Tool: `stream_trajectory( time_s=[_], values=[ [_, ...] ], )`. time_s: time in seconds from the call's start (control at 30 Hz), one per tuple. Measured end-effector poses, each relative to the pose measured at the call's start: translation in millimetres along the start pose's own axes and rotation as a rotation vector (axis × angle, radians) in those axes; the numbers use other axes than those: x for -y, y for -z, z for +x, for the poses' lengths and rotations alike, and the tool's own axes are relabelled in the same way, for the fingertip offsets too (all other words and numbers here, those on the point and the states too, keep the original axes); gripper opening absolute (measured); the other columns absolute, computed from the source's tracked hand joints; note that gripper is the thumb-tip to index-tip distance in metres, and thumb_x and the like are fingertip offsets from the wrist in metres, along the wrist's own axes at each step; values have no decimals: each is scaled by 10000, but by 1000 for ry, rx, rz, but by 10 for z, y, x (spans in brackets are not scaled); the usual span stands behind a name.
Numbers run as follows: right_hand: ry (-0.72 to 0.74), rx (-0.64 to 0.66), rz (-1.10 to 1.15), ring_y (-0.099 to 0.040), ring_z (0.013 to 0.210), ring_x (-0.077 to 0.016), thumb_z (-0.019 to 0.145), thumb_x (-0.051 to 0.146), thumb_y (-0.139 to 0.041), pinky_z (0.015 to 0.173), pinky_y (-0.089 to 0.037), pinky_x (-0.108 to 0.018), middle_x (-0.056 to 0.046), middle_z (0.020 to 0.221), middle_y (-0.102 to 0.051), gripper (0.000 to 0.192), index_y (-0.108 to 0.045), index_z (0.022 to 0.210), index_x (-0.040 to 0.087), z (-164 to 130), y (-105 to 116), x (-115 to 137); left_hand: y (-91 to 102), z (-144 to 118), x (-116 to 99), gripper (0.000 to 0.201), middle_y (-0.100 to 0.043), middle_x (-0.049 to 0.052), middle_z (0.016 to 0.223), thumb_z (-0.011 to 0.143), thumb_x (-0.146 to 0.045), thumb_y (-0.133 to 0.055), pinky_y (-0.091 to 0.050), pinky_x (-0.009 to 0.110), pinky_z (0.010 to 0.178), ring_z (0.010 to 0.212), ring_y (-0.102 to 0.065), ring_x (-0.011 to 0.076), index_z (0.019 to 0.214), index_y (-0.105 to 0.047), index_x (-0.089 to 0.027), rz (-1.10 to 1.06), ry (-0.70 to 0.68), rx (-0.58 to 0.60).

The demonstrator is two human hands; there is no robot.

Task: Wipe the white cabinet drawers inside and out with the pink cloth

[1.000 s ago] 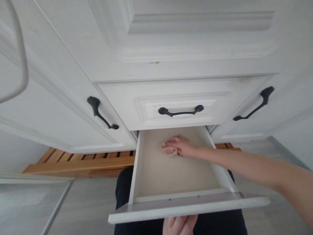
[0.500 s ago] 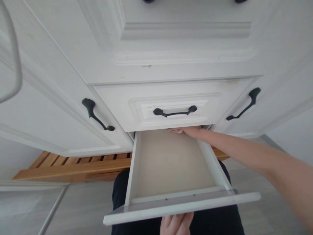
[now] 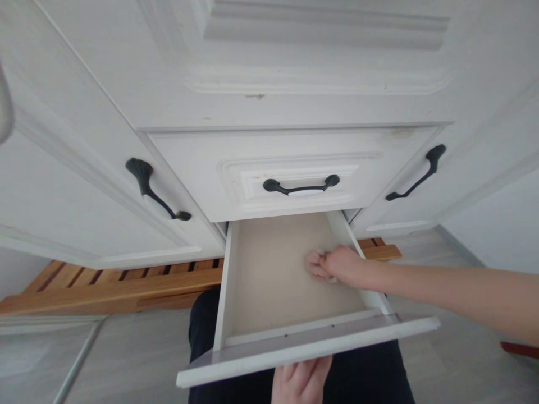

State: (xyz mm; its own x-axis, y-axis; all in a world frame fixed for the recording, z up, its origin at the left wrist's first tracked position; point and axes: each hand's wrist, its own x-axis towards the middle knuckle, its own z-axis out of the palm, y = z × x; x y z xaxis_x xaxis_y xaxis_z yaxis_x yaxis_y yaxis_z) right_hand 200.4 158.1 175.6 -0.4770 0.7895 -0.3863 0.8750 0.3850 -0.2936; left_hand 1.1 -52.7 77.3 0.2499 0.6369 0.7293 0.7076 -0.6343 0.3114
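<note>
A white drawer (image 3: 269,356) is pulled out of the cabinet, its beige bottom (image 3: 273,269) bare apart from my hand. My right hand (image 3: 337,265) reaches in from the right and presses on the bottom, closed around a small pale cloth (image 3: 332,279); little of it shows beyond the fingers. My left hand (image 3: 300,381) is at the outer side of the drawer front, fingers curled up against it below the rim. The handle there, if any, is hidden by the panel.
Above the open drawer is a closed drawer with a black handle (image 3: 301,186). Cabinet doors with black handles (image 3: 155,191) (image 3: 416,174) flank it. A slatted wooden platform (image 3: 113,286) runs under the cabinet. My dark-trousered legs (image 3: 357,373) are beneath the drawer.
My right hand has moved from the back of the drawer toward the front, to the right-middle of its bottom. My left hand stays at the drawer front. The view has shifted slightly.
</note>
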Motion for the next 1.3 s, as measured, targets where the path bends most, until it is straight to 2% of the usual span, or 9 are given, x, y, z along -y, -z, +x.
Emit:
stream_trajectory(
  time_s=[0.13, 0.23, 0.37, 0.53, 0.7, 0.87, 1.03, 1.2, 1.3],
  values=[
    [102, 251, -68, -669, 675, -257, 737, 123, -691, 647, -440, -340, -64, 662, -696, 118, -745, 754, 227, -474, 8, 82, -3, 98, -49, 344, -810, -46, 1004, 991, -138, -494, -540, 267, 889, 941, -722, 153, 1173, -746, -285, -6, 40, -64],
    [164, 396, 49, -691, 736, -241, 726, 97, -648, 666, -435, -305, -55, 774, -741, 281, -783, 925, 242, -471, 196, 182, -36, 184, -78, 315, -810, -33, 952, 1001, -156, -495, -543, 270, 916, 917, -722, 151, 1128, -761, -268, -16, 62, -167],
    [379, 152, 397, -664, 1083, -227, 819, 148, -607, 910, -472, -315, -52, 1228, -712, 560, -641, 1356, 303, -40, 330, 647, -94, 225, -80, 297, -807, 1, 942, 1002, -166, -489, -559, 281, 936, 918, -730, 155, 1081, -768, -231, -18, 40, -227],
    [698, -87, 716, -573, 1128, -209, 846, 121, -607, 1025, -445, -357, -94, 1211, -609, 451, -649, 1285, 213, 565, 20, 1497, -59, 248, -79, 289, -805, 2, 909, 997, -156, -491, -567, 283, 961, 913, -732, 147, 1075, -762, -221, -10, 28, -199],
    [844, 301, 781, -580, 1038, -194, 827, 87, -600, 993, -428, -337, -38, 1081, -656, 397, -715, 1186, 213, 582, -266, 1895, -17, 246, -33, 277, -808, -1, 947, 965, -160, -525, -549, 301, 1005, 908, -718, 158, 1084, -765, -235, 14, -32, -146],
    [591, 805, 1258, -500, 647, -71, 812, 117, -642, 701, -434, -196, 68, 785, -574, 549, -619, 1342, 263, 461, -91, 1920, -41, 164, -14, 267, -808, -7, 969, 967, -164, -537, -535, 298, 1005, 904, -699, 156, 1069, -772, -238, 12, -22, -147],
    [825, 849, 1356, -577, 898, -98, 693, 18, -706, 845, -451, -173, 36, 923, -644, 373, -727, 1032, 172, 592, -132, 2247, 49, 188, 44, 251, -794, -14, 1026, 946, -166, -589, -517, 301, 1041, 938, -695, 149, 1115, -755, -250, 28, -95, -47],
    [534, 1127, 1278, -615, 732, -91, 651, 85, -733, 708, -495, -184, 55, 858, -676, 519, -693, 1152, 213, 620, -142, 1798, 104, 225, 109, 260, -790, -45, 989, 988, -177, -553, -439, 305, 1149, 951, -676, 130, 1094, -765, -285, 72, -173, -5],
    [342, 1071, 1129, -582, 593, -89, 596, 103, -703, 572, -483, -190, 52, 780, -663, 536, -693, 1124, 194, 614, 24, 1293, 68, 183, 52, 277, -800, -42, 981, 987, -172, -550, -471, 293, 1115, 937, -695, 128, 1111, -762, -298, 60, -83, -53]
  ],
)
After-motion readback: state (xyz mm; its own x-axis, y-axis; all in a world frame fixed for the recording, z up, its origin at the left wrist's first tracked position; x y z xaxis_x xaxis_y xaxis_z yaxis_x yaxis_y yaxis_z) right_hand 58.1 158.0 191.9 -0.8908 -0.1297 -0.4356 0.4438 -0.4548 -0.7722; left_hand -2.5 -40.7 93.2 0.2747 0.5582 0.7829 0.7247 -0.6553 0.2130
